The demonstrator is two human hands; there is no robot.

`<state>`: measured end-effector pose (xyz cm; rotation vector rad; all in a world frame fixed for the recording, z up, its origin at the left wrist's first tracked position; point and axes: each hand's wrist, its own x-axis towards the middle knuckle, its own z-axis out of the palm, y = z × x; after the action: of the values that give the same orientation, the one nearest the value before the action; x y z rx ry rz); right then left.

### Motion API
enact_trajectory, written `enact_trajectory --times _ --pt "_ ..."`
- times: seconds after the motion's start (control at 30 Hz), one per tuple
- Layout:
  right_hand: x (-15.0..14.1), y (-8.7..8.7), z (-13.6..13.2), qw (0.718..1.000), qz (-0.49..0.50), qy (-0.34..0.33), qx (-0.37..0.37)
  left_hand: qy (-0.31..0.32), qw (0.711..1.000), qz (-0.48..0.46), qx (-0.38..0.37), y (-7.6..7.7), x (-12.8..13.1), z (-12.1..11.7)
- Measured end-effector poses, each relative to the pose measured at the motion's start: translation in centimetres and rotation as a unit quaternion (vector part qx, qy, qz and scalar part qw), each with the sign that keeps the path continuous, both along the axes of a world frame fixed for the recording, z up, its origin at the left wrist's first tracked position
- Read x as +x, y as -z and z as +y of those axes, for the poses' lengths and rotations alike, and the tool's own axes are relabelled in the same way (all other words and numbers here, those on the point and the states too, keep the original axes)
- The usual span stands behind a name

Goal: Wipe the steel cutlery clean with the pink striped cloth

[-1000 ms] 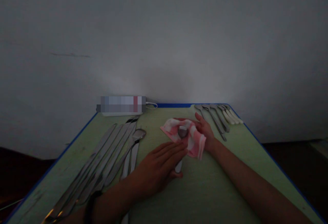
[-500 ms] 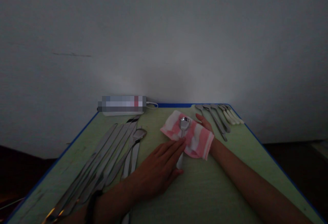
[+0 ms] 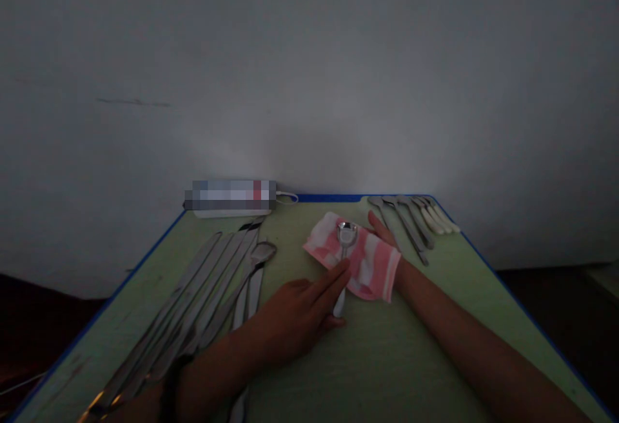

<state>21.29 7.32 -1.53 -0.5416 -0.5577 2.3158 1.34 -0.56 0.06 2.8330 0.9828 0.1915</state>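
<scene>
Where the left side of the green table (image 3: 411, 352) runs toward me, I have a slanting row of long metal utensils (image 3: 199, 265), with a loose spoon (image 3: 264, 252) lying across its right-hand end. Behind them, by the wall (image 3: 309, 88), sits a white-based device (image 3: 232, 202), its front blurred out, with a white cable (image 3: 289, 198) at its right. Next comes my left hand (image 3: 294, 316), a dark band (image 3: 170, 387) at its wrist; its grip is closed, fingers over the handle of a shiny spoon (image 3: 347, 235) and thumb near the handle's lower end. That spoon is mid-table, its bowl over a pink-and-white striped cloth (image 3: 372, 265). My right hand (image 3: 382, 229) is under the cloth, thumb raised beyond the far edge; the rest is covered, so I can't tell how far its grip is closed. Farther right lie more metal utensils (image 3: 409, 226), then a few with white handles (image 3: 435, 218).
</scene>
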Motion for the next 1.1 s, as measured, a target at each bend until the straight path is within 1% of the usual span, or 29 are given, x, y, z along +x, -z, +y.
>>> enact_trajectory --times 0.13,0.27,0.37,0.43,0.53,0.6,0.67,0.73,0.8,0.9,1.0,1.1 --pt "-0.1 0.1 0.2 1.0 0.009 0.004 -0.006 0.027 0.998 -0.048 0.014 -0.2 -0.5 0.0" --pt "-0.3 0.1 0.2 1.0 -0.016 0.019 -0.001 0.044 0.993 -0.092 0.053 -0.1 -1.1 0.0" --pt "-0.4 -0.3 0.0 0.999 -0.04 0.03 -0.006 0.046 0.993 -0.08 0.071 -0.1 -1.0 -0.2" --pt "-0.4 -0.5 -0.1 0.999 -0.034 0.019 -0.01 0.038 0.995 -0.056 0.069 -0.2 -0.8 -0.4" --pt "-0.2 -0.6 -0.2 1.0 -0.002 -0.014 -0.015 0.015 0.998 -0.014 0.053 -0.2 -0.2 -0.6" --pt "-0.2 -0.3 -0.2 0.998 0.012 -0.051 -0.025 -0.008 0.999 0.006 0.045 0.1 0.0 -0.5" --pt "-0.2 0.1 -0.2 0.997 0.015 -0.072 -0.033 -0.036 0.998 0.016 0.049 0.5 0.2 -0.2" --pt "-0.4 0.4 -0.2 0.997 0.014 -0.064 -0.036 -0.06 0.996 0.023 0.055 1.0 0.1 0.2" --pt "-0.5 0.5 -0.2 0.998 0.013 -0.049 -0.036 -0.069 0.996 0.022 0.059 1.4 0.0 0.6" --pt "-0.6 0.1 -0.2 0.997 0.009 -0.052 -0.05 -0.058 0.996 0.014 0.059 1.3 -0.3 1.0" --pt "-0.5 -0.3 -0.2 0.997 0.011 -0.052 -0.056 -0.031 0.998 0.02 0.045 0.7 -0.4 1.0" --pt "-0.4 -0.6 -0.2 0.999 0.01 -0.026 -0.044 -0.007 0.999 0.021 0.034 0.3 -0.3 0.6"
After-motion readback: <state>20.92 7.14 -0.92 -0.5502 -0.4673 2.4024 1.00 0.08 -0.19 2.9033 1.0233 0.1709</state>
